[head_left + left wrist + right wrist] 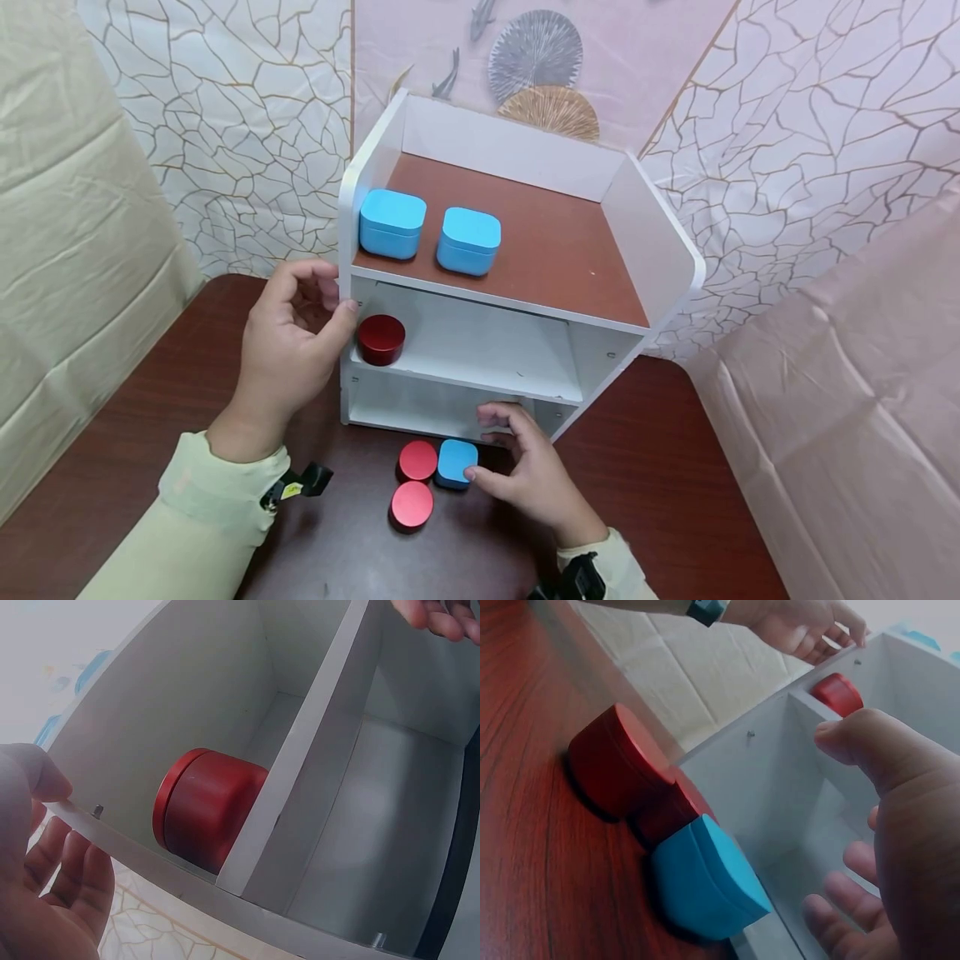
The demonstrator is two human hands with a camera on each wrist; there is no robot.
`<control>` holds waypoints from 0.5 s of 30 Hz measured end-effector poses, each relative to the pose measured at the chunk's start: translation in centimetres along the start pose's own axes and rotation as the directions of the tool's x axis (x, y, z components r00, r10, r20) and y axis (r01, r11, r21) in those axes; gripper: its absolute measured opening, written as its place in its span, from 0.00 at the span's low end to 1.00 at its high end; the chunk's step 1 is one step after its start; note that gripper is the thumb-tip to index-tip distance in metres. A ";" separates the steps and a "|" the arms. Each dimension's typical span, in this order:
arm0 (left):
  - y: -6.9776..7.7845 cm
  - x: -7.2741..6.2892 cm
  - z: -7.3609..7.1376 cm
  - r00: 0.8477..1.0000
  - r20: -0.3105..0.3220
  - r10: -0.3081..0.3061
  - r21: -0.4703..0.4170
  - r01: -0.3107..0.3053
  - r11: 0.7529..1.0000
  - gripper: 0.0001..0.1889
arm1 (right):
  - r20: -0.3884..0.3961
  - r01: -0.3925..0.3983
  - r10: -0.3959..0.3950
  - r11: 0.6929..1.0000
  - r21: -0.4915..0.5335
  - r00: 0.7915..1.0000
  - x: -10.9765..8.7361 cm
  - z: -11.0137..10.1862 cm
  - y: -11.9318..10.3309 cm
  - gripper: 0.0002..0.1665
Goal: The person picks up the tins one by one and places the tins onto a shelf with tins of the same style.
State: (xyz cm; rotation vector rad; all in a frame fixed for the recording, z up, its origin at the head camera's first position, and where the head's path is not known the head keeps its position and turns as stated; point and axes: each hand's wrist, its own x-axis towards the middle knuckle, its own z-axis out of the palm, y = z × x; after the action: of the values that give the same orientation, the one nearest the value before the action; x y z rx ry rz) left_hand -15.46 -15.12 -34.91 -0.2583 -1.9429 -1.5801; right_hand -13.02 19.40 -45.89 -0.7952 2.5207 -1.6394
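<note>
Gripping the white shelf unit (651, 242) by its left edge, the left hand (288, 342) shows in the head view; two blue boxes (392, 223) and one dark red tin (381, 340) are shelved, while a third blue box (457, 462) and two red tins (412, 504) stand on the glossy brown table (135, 467) (gold-veined cloth (217, 125) hangs behind). Left wrist view: the shelved tin rests in its compartment. Right wrist view: the right hand (922, 825), loosely open and empty, is near the unshelved box.

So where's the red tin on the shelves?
In the head view, the red tin sits at the left end of the middle shelf, below a blue box and near the left hand.
</note>
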 end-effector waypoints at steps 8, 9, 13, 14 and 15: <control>0.0 0.1 0.1 1.000 -0.001 0.005 -0.001 -0.005 1.000 0.20 | 0.024 -0.001 0.002 1.000 -0.021 1.000 0.0 0.3 1.1 0.49; 0.0 0.1 0.0 1.000 -0.001 0.006 -0.002 -0.006 1.000 0.20 | 0.029 -0.008 0.008 1.000 -0.026 1.000 0.0 0.3 1.2 0.50; 0.0 0.0 0.0 1.000 -0.001 0.007 0.003 -0.007 1.000 0.20 | 0.047 -0.010 0.013 0.999 -0.053 0.999 0.0 0.5 1.7 0.51; 0.0 0.0 0.0 1.000 -0.001 0.006 0.003 -0.006 1.000 0.20 | 0.049 -0.018 0.021 0.998 -0.055 0.999 0.0 0.5 1.8 0.51; 0.0 0.0 0.0 1.000 -0.001 0.006 0.006 -0.006 1.000 0.20 | 0.051 -0.023 0.026 0.998 -0.054 0.998 0.0 0.5 1.9 0.51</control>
State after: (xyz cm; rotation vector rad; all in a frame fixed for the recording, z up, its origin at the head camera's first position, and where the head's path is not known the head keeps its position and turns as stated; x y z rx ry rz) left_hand -15.45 -15.11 -34.87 -0.2608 -1.9438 -1.5703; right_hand -13.59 19.56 -47.73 -0.7973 2.5387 -1.5295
